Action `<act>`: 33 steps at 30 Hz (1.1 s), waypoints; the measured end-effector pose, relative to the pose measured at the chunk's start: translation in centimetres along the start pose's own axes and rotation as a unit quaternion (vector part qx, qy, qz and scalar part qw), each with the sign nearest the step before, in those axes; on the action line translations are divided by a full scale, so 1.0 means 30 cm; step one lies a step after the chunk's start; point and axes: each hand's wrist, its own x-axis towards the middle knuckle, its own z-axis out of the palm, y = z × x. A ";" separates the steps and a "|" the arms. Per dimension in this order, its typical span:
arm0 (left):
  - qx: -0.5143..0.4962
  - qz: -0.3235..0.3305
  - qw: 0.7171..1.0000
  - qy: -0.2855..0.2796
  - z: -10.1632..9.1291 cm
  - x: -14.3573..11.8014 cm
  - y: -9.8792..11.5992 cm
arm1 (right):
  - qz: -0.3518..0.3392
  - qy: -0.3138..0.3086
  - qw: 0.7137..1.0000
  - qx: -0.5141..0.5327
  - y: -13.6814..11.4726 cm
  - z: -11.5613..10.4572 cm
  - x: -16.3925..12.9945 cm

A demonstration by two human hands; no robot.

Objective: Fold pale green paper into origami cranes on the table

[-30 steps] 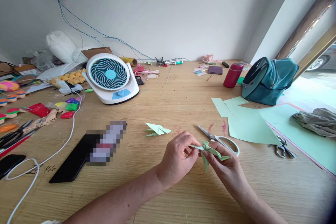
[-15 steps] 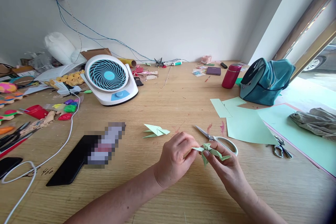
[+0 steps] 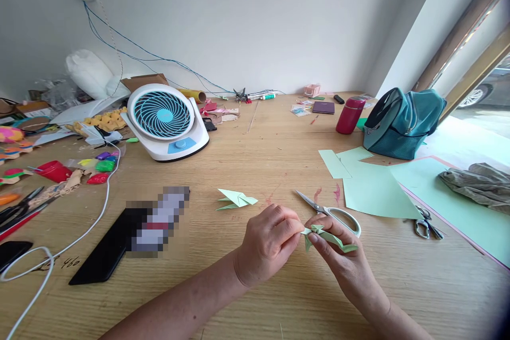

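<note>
Left hand: our left hand (image 3: 268, 244) is curled just above the wooden table (image 3: 255, 287), thumb and fingertips pressed together and pinching the left tip of a small folded green paper figure (image 3: 324, 237).
Right hand: our right hand (image 3: 342, 257) holds the same figure from below and from the right, thumb and forefinger pinching its middle, the other fingers tucked loosely beneath it.
Paper figure: it is light green, creased into narrow points, held between both hands a little above the table, near the front edge and slightly right of centre.
Just behind the hands: a pair of scissors (image 3: 332, 212) with white handles lies flat on the table, its blades pointing left and away from us.
To the left: another folded green paper shape (image 3: 236, 199) rests on the table, apart from the hands.
To the right: flat sheets of green paper (image 3: 374, 188) lie spread out, with a second, smaller pair of scissors (image 3: 428, 223) beside them.
Farther back: a white and blue desk fan (image 3: 165, 119) stands on the left, a red bottle (image 3: 349, 115) and a teal bag (image 3: 402, 122) on the right.
Left edge: a black flat object (image 3: 101, 255) and a white cable (image 3: 59, 249) lie on the table.
</note>
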 end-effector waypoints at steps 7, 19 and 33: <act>-0.003 0.011 1.000 -0.003 0.002 0.004 0.004 | -0.010 -0.001 1.000 0.006 -0.004 0.003 0.010; -0.009 -0.030 1.000 0.002 0.008 0.006 0.000 | -0.009 -0.024 0.999 -0.026 -0.022 -0.007 0.011; -0.018 -0.024 0.999 0.014 0.011 0.004 -0.002 | 0.069 -0.053 0.992 0.094 0.047 -0.026 0.004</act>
